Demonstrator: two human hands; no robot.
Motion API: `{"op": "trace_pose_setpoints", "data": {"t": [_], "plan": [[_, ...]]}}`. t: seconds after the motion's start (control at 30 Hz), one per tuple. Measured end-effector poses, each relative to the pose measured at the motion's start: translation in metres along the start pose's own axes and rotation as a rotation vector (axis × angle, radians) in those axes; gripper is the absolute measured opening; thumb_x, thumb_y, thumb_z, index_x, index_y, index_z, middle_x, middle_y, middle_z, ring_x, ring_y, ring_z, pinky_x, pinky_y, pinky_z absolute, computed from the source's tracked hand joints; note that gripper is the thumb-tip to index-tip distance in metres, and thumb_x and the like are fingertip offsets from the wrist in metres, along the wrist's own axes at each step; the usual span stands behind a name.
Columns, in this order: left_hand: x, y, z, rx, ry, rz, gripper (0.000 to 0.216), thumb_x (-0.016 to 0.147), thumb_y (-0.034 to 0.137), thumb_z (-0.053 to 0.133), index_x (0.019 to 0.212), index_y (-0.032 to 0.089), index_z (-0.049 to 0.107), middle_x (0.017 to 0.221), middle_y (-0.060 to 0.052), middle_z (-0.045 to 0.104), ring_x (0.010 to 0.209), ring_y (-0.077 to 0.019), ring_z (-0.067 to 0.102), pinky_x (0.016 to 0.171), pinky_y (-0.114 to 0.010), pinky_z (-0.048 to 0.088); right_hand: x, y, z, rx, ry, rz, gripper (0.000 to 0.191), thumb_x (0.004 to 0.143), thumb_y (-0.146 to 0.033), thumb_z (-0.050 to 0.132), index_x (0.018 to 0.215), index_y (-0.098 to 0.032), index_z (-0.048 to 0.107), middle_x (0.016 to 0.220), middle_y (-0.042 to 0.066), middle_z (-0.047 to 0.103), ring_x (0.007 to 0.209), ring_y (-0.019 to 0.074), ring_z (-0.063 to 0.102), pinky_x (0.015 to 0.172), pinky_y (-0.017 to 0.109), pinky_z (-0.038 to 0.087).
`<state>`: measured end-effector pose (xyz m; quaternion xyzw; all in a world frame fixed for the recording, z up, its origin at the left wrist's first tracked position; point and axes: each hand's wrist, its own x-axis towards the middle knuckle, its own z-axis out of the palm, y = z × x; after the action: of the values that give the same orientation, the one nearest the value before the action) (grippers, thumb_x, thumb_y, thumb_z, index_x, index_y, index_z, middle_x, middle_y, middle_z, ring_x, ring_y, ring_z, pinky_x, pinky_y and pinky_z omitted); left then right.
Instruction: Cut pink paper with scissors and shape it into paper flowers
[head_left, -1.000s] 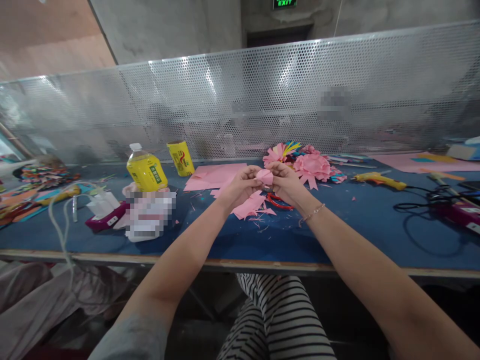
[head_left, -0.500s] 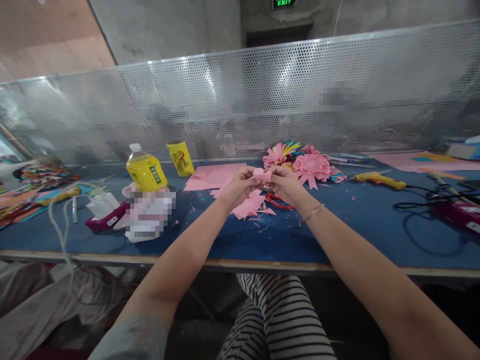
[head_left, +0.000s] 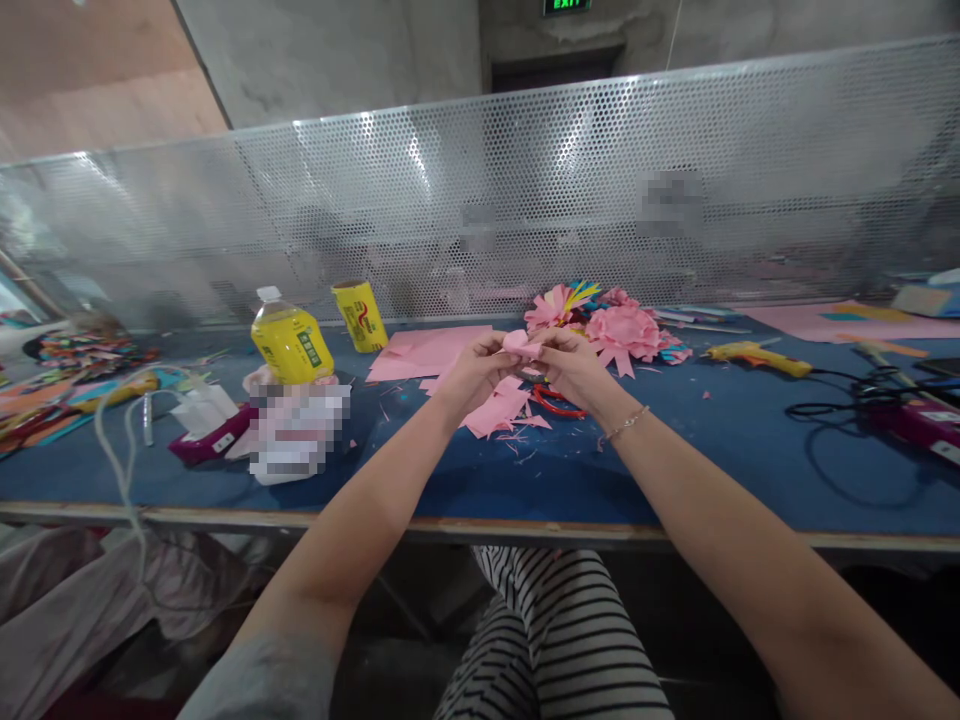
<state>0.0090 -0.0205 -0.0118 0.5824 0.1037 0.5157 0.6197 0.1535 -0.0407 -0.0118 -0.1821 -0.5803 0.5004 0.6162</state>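
Between my two hands is a small curled piece of pink paper (head_left: pixel 521 345), held above the table. My left hand (head_left: pixel 481 368) pinches its left side, and my right hand (head_left: pixel 568 362) grips its right side with fingers closed. Below them lie cut pink paper pieces (head_left: pixel 499 410) and thin scraps. Red-handled scissors (head_left: pixel 556 402) rest partly hidden under my right hand. Just behind, pink paper flowers (head_left: pixel 624 330) with ribbon-like tails sit in a bunch with yellow and blue strips. Pink sheets (head_left: pixel 427 352) lie behind my left hand.
A yellow-liquid bottle (head_left: pixel 291 340) and a yellow can (head_left: pixel 360 315) stand at left on the blue table (head_left: pixel 720 450). A yellow glue gun (head_left: pixel 761 358) with a black cord lies at right. A perforated metal screen (head_left: pixel 420 220) borders the back. Another person's legs show at lower left.
The pink paper piece has turned slightly between my fingers, and its curled upper edge shows more. Both hands stay in nearly the same place.
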Motion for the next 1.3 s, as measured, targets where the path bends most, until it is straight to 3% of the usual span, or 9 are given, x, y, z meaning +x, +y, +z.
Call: {"op": "trace_pose_setpoints", "data": {"t": [0.13, 0.33, 0.73, 1.07, 1.3], "plan": [[0.001, 0.001, 0.0, -0.009, 0.038, 0.022, 0.014, 0.062, 0.006, 0.062, 0.07, 0.017, 0.061, 0.068, 0.002, 0.06, 0.068, -0.007, 0.057, 0.074, -0.025, 0.044, 0.003, 0.001, -0.002, -0.135, 0.022, -0.094, 0.017, 0.055, -0.023, 0.071, 0.068, -0.022, 0.06, 0.074, -0.002, 0.058, 0.066, 0.0096, 0.052, 0.059, 0.025, 0.044], [0.003, 0.001, 0.0, 0.011, 0.028, 0.035, 0.014, 0.06, 0.006, 0.062, 0.069, 0.017, 0.062, 0.066, 0.002, 0.059, 0.066, -0.0069, 0.056, 0.072, -0.025, 0.044, 0.005, 0.005, -0.007, -0.252, -0.023, -0.218, 0.011, 0.063, -0.02, 0.066, 0.072, -0.022, 0.06, 0.075, -0.002, 0.057, 0.07, 0.0098, 0.052, 0.063, 0.025, 0.042], [0.0, 0.005, 0.005, 0.01, 0.017, 0.001, 0.017, 0.059, 0.002, 0.053, 0.065, 0.016, 0.06, 0.069, 0.0, 0.059, 0.071, -0.0102, 0.055, 0.074, -0.027, 0.043, 0.002, -0.001, -0.003, -0.403, -0.004, -0.143, 0.01, 0.066, -0.026, 0.063, 0.071, -0.019, 0.058, 0.068, -0.002, 0.055, 0.059, 0.008, 0.045, 0.057, 0.025, 0.038], [0.002, 0.003, 0.004, 0.016, 0.102, -0.025, 0.003, 0.066, 0.016, 0.061, 0.067, 0.018, 0.063, 0.069, 0.001, 0.06, 0.07, -0.0085, 0.055, 0.071, -0.025, 0.043, -0.001, -0.005, 0.0, -0.496, -0.019, -0.151, 0.007, 0.068, -0.025, 0.057, 0.068, -0.018, 0.057, 0.058, -0.003, 0.048, 0.054, 0.0077, 0.041, 0.053, 0.025, 0.035], [0.002, 0.004, 0.003, 0.02, 0.05, -0.022, 0.005, 0.068, 0.02, 0.062, 0.071, 0.016, 0.064, 0.07, 0.0, 0.061, 0.067, -0.0079, 0.054, 0.066, -0.023, 0.043, -0.001, -0.006, 0.0, -0.539, -0.008, -0.174, 0.003, 0.067, -0.019, 0.054, 0.066, -0.017, 0.056, 0.06, -0.003, 0.049, 0.056, 0.0086, 0.042, 0.055, 0.025, 0.034]]}}
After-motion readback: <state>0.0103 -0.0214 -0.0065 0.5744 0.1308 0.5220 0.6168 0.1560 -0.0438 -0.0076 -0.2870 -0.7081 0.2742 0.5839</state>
